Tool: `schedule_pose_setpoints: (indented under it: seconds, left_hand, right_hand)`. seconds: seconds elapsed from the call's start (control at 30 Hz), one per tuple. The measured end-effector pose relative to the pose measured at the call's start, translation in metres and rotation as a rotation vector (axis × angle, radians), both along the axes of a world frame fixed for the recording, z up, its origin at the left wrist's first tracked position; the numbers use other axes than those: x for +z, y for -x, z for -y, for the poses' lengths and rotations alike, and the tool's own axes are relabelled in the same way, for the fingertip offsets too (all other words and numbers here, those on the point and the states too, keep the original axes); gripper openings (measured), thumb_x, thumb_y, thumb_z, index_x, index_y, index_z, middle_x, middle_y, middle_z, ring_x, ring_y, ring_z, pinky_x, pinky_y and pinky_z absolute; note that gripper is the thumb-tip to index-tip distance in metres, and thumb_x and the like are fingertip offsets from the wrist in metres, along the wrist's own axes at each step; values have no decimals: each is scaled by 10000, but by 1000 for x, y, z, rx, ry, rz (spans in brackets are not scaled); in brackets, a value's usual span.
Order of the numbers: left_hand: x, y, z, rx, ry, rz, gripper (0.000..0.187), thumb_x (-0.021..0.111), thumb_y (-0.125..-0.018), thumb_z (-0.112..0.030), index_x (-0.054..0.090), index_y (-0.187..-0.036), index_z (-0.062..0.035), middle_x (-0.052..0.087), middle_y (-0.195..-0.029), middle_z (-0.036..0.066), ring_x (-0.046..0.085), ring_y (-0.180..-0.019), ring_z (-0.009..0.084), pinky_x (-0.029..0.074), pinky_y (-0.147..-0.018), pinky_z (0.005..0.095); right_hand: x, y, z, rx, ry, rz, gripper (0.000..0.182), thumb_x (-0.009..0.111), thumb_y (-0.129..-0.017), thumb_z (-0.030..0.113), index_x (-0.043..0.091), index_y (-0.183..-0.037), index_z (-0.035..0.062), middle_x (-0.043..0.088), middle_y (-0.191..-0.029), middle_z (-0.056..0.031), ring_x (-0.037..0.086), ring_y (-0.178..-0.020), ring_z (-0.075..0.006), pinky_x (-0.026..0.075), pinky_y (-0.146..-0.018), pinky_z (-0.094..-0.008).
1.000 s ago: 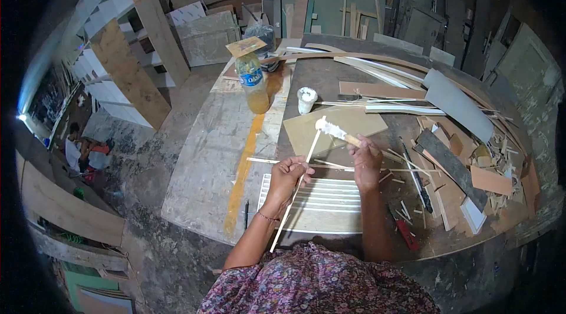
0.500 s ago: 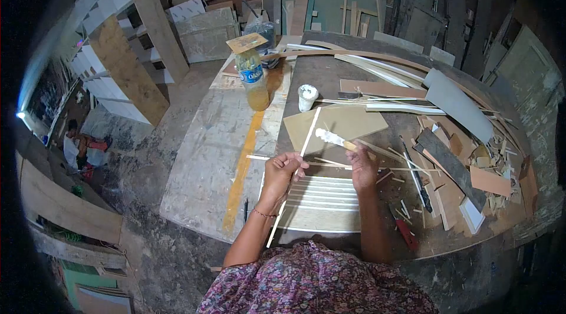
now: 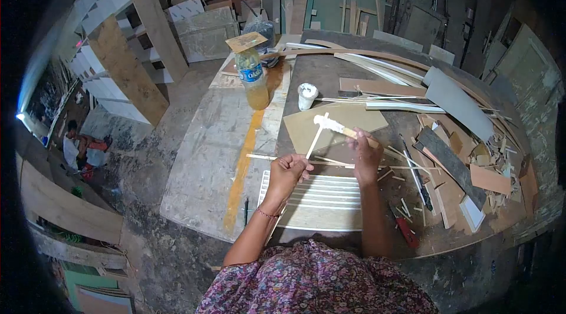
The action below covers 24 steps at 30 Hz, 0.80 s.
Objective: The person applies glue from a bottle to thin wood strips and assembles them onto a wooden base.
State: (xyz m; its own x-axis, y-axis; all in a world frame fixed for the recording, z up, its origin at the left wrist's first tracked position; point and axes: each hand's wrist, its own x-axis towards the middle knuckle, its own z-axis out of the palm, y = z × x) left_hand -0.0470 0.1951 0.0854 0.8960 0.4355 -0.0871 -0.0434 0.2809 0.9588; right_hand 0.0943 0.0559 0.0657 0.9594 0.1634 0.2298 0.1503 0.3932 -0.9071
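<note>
My left hand (image 3: 287, 175) grips a thin wooden strip (image 3: 314, 142), its long axis running up and away from me, the far end tipped slightly right. My right hand (image 3: 365, 152), closed around a stick (image 3: 349, 132) coated in white paste, lies to the right of that strip; the pasted end meets it near its far tip. My left hand holds lower down, nearer me. Beneath my hands, the slatted panel (image 3: 318, 196) lies on the table (image 3: 203, 155).
</note>
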Motion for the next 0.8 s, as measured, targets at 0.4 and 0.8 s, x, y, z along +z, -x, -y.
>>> schedule_pose_setpoints:
  seconds: [0.4,0.8]
  left_hand:
    - [4,-7,-1,29,83,100,133,483,-811,7,516,-924,67,612,-759,145,587,-608,137,482,-549,217]
    - [7,-3,6,10,44,-45,97,535,-822,-78,558,-826,16,594,-673,89,561,-531,108,408,-433,193]
  right_hand:
    - [-7,27,3,212,-111,-46,209,552,-806,151,583,-898,-34,590,-754,-88,543,-620,-143,428,-577,-258]
    - [-3,28,-1,211,-214,-76,234,540,-821,163,571,-938,-37,592,-816,-94,567,-664,-159,453,-621,-269]
